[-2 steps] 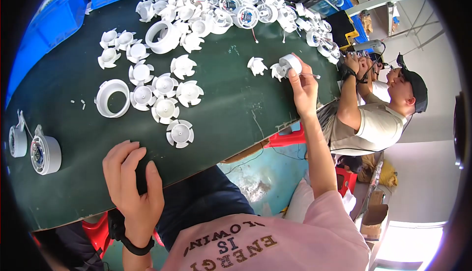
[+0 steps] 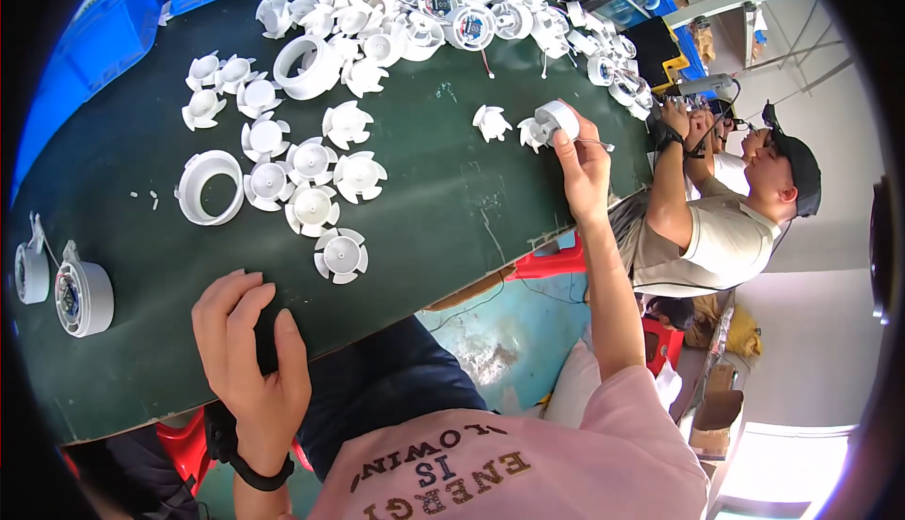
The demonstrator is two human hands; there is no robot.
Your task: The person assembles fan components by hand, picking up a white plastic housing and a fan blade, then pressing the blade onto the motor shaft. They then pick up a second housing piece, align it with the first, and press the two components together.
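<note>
My right hand [image 2: 586,169] grips a white round fan housing [image 2: 556,118] between thumb and fingers, with a short wire [image 2: 598,145] sticking out beside it. Right next to that housing is a white fan blade wheel [image 2: 533,133], partly hidden by it. Another blade wheel [image 2: 491,123] lies a little to the left. At the table's near edge my left hand [image 2: 247,346] is open, fingers spread and holding nothing. Beyond it lies a group of blade wheels [image 2: 311,209], with a white ring [image 2: 191,190] to their left.
A big pile of white fan parts [image 2: 377,20], some with circuit boards and wires, covers the far side of the green table [image 2: 424,209]. Blue bins [image 2: 104,39] stand behind. Two round fan units [image 2: 92,298] sit far left. A co-worker [image 2: 726,228] works at the right.
The view has shifted very slightly, so the parts on the left appear a little further left. Both hands keep the same pose.
</note>
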